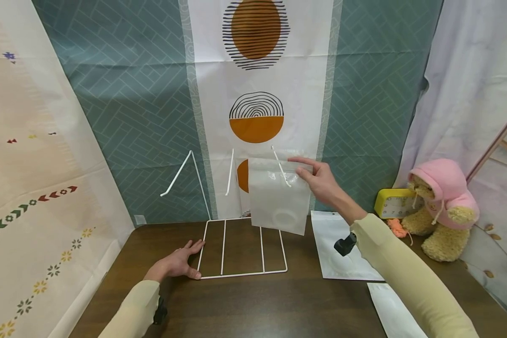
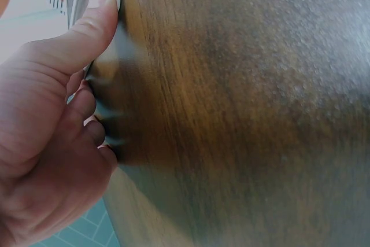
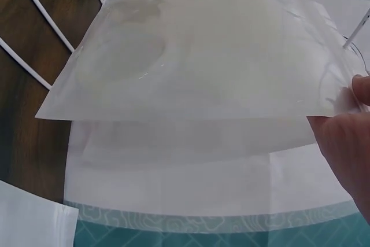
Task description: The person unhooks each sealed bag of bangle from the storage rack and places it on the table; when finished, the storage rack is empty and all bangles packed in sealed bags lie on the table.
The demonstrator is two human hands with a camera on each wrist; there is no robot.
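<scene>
A white wire display rack (image 1: 242, 274) stands on the table, with long prongs (image 1: 229, 173) reaching forward from its upright part. My left hand (image 1: 179, 260) rests at the base's front left corner, fingers spread and thumb on the wire; the thumb also shows against the wire in the left wrist view. At the right prong, my right hand (image 1: 321, 180) pinches a translucent white pouch (image 1: 276, 202) by its upper right edge, between thumb and fingers. The pouch hangs upright above the base. Behind it shows another see-through layer, seen below the pouch (image 3: 202, 67) in the right wrist view.
Flat white pouches lie on the table (image 1: 295, 300) right of the rack, one further back (image 1: 327, 253), one nearer (image 1: 390, 307). A yellow clock (image 1: 395, 202), an orange item (image 1: 397, 228) and a teddy bear in a pink hoodie (image 1: 443, 202) stand at the right. Patterned cloth hangs behind.
</scene>
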